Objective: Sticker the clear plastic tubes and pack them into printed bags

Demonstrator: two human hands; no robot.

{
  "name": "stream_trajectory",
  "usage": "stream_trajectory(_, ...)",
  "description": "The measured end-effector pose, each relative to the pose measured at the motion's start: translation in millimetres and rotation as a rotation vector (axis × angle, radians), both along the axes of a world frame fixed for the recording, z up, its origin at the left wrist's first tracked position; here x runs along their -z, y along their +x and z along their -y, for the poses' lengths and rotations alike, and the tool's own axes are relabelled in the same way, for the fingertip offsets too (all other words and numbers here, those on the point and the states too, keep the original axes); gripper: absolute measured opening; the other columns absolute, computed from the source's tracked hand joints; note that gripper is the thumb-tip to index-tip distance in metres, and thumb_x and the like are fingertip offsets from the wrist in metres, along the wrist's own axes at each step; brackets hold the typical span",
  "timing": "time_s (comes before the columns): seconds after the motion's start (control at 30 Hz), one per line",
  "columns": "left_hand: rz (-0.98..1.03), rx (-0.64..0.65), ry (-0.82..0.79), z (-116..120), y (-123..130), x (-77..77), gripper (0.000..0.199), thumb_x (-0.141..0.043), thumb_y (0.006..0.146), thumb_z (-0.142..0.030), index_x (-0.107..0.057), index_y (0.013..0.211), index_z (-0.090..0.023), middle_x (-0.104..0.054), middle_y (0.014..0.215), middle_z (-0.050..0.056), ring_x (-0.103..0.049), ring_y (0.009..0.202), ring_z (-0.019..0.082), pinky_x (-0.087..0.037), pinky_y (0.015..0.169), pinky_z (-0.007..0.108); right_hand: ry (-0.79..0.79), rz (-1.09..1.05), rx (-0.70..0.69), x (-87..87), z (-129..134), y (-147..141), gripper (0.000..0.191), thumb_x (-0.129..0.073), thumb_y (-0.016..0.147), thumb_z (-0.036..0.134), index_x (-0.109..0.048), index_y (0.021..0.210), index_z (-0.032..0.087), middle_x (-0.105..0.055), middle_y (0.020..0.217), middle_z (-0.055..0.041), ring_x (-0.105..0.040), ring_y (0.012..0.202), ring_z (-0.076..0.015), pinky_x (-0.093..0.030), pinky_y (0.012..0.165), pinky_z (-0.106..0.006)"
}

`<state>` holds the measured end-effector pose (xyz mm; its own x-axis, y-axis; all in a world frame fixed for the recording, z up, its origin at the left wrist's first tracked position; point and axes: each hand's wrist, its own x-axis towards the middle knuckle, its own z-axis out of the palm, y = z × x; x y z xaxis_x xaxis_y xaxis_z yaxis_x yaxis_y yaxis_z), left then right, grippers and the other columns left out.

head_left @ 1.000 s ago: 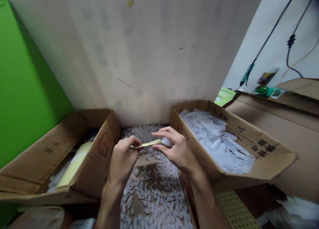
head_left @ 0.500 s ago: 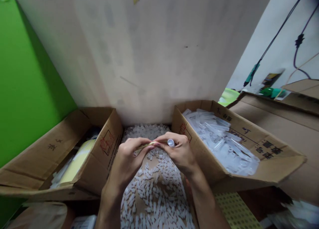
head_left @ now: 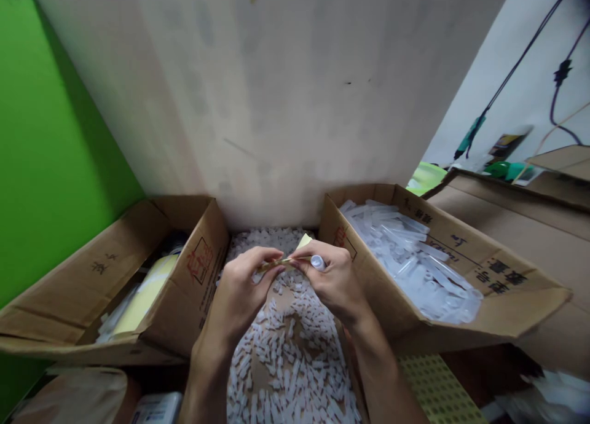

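In the middle of the head view both hands meet over a bed of small white plastic pieces (head_left: 295, 375). My left hand (head_left: 239, 282) is closed, pinching a thin yellowish paper strip (head_left: 271, 265) between thumb and fingers. My right hand (head_left: 334, 282) pinches the same strip at its other side. A pale yellow corner of paper sticks up behind the right fingers. Also in my right hand is a translucent white plastic tube (head_left: 318, 263), its round end facing me. The rest of the tube is hidden by the hand.
At the right, a cardboard box (head_left: 520, 316) holds translucent tubes (head_left: 415, 270). Another cardboard box (head_left: 161, 325) on the left contains yellow paper (head_left: 145, 295). A yellow dotted sheet (head_left: 437, 390) lies low on the right. A whitish panel (head_left: 276, 104) rises behind.
The strip between my hands has turned, and a yellow paper corner now shows above my right fingers. My left fingertips have shifted slightly apart from the right ones. The tube stays in my right hand.
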<state>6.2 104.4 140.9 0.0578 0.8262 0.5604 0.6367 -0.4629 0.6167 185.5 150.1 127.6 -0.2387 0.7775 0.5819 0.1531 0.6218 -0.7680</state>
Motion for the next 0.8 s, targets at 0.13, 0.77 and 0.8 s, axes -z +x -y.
stream_trajectory(0.13,-0.035,0.027,0.057,0.0,-2.0,-0.8,0.008,-0.067,0.093,-0.015,-0.073,0.096,-0.021,-0.076,0.094,0.003,-0.070,0.090,0.019,-0.054,0.081,0.029,0.006,0.041,0.010,-2.0,-0.2,2.3,0.013,-0.069,0.086,0.011,-0.075,0.080,0.021,-0.075,0.078,-0.0014,-0.068,0.072,-0.0177,-0.050,0.070,-0.029)
stream_trajectory(0.77,-0.080,0.062,-0.109,-2.3,1.0,2.9,0.013,-0.057,0.095,-0.010,-0.064,0.090,-0.019,-0.068,0.088,0.002,-0.064,0.082,0.017,-0.049,0.077,0.028,0.102,0.243,-0.037,1.8,-2.2,3.8,0.024,-0.063,0.085,-0.001,-0.074,0.085,0.020,-0.074,0.084,-0.0029,-0.067,0.078,-0.0191,-0.049,0.074,-0.029)
stream_trajectory(0.8,-0.088,0.064,-0.116,-2.6,1.0,3.6,0.013,-0.056,0.095,-0.010,-0.064,0.090,-0.019,-0.068,0.087,0.002,-0.063,0.082,0.017,-0.049,0.076,0.028,0.102,0.251,-0.039,2.2,-2.2,3.9,0.024,-0.063,0.085,-0.002,-0.074,0.086,0.020,-0.074,0.084,-0.0031,-0.067,0.078,-0.0191,-0.049,0.074,-0.029)
